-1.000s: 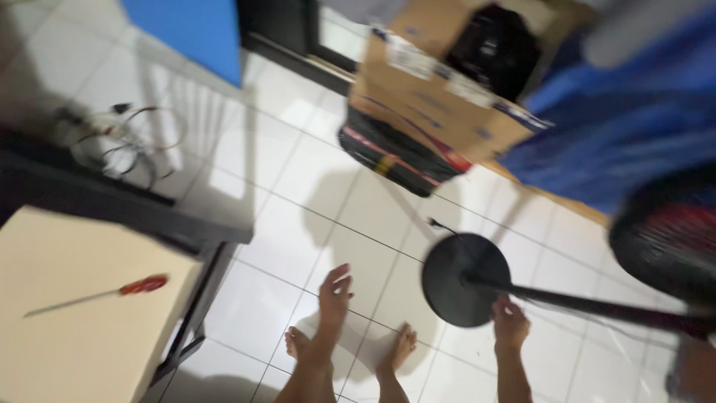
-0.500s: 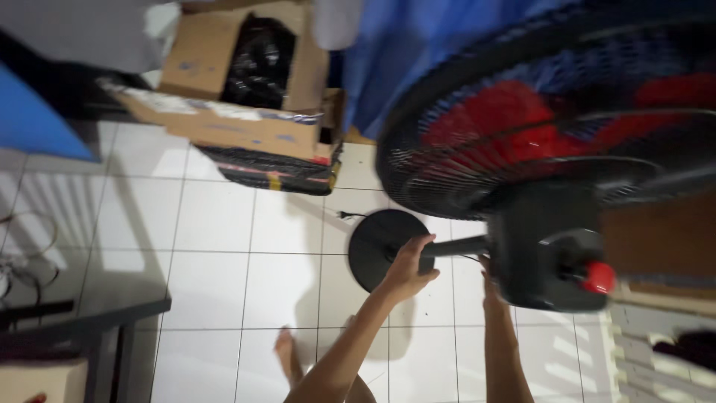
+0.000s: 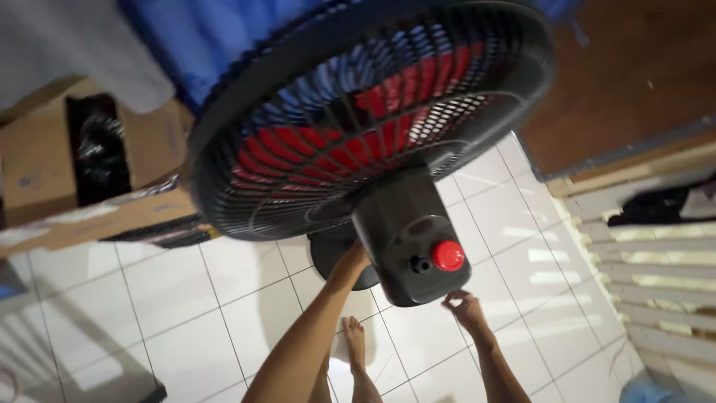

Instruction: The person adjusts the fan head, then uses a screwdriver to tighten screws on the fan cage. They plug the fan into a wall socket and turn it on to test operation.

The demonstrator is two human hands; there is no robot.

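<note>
The left hand [image 3: 354, 261] reaches up under the fan's black motor housing [image 3: 410, 239]; its fingers are hidden behind the housing, so whether they grip anything cannot be told. The right hand [image 3: 461, 304] sits just below the housing's lower edge, fingers curled loosely with nothing visibly clamped in them. The standing fan [image 3: 358, 112] fills the view from behind: black wire guard, red blades, a red knob [image 3: 447, 255] on the housing. Its round base [image 3: 328, 250] is mostly hidden by the housing and arm, and the pole cannot be seen. Below, a bare foot [image 3: 354, 336] stands on the white tiled floor [image 3: 224, 298]. A cardboard box [image 3: 45, 157] lies to the left, partly cut off.
</note>
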